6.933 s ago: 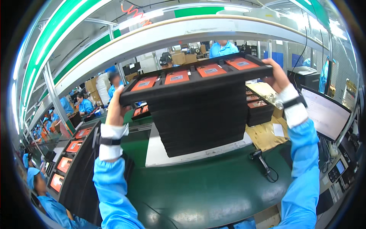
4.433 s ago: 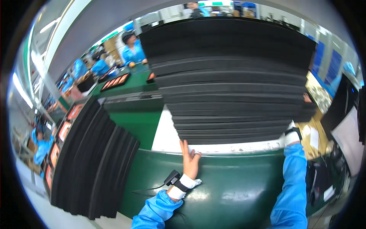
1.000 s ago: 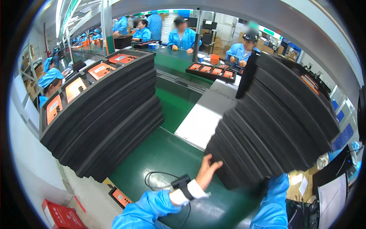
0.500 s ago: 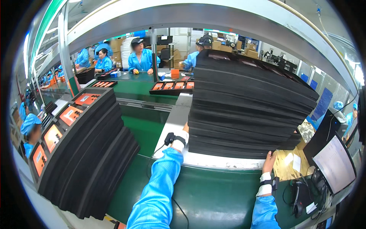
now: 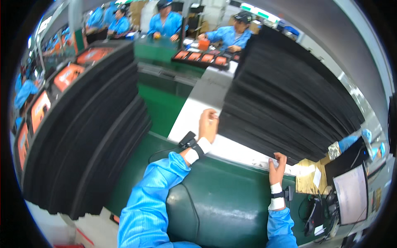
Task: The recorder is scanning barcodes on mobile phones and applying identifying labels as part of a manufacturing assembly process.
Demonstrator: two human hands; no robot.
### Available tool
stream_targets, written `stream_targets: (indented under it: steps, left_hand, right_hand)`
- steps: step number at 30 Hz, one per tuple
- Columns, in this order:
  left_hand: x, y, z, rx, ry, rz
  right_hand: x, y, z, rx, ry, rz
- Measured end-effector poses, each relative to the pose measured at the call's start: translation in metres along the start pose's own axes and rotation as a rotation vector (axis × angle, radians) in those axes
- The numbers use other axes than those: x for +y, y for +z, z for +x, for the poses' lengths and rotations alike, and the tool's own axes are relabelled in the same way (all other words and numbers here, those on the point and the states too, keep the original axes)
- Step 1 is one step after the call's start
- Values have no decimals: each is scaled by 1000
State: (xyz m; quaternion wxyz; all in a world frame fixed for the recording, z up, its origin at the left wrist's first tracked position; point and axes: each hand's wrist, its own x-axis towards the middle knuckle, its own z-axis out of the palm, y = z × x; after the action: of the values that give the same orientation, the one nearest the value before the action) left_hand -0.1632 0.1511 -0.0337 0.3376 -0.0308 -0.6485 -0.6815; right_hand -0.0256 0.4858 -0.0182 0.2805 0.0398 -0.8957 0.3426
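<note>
Rather blurry — right black stack (image 5: 289, 99)

We can read no words, numbers or signs here. At 4 o'clock, the monitor (image 5: 351, 192) has a pale screen with faint marks (too blurred for us to decipher). At 10 o'clock, the nearer orange packages (image 5: 68, 77) bear pale patches that we find illegible. At 12 o'clock, the farther orange packages (image 5: 194, 56) appear too small for us to make out any lettering.
</note>
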Motion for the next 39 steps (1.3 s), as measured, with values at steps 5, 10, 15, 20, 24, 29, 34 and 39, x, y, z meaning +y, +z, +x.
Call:
stream_targets:
  steps: [5,10,15,20,24,29,34,39]
  left_hand:
    - [26,-28,-59,-726,296,262]
    - [10,-22,-91,-826,505,549]
    - [12,-18,-96,-956,519,725]
    - [5,-16,-97,-937,522,734]
    - [5,-15,-96,-952,508,743]
    - [3,-14,-100,-950,493,734]
    - [9,-20,-98,-932,493,724]
    - [11,-18,-99,-928,483,717]
  right_hand:
    - [-25,38,19,-76,20,-109]
    - [-32,57,11,-103,11,-153]
    - [-39,81,20,92,79,-342]
    - [-36,98,26,220,79,-391]
    - [-33,100,38,221,74,-414]
    - [-15,100,56,175,86,-455]
    - [-8,107,85,147,102,-464]
    - [12,115,116,153,96,-464]
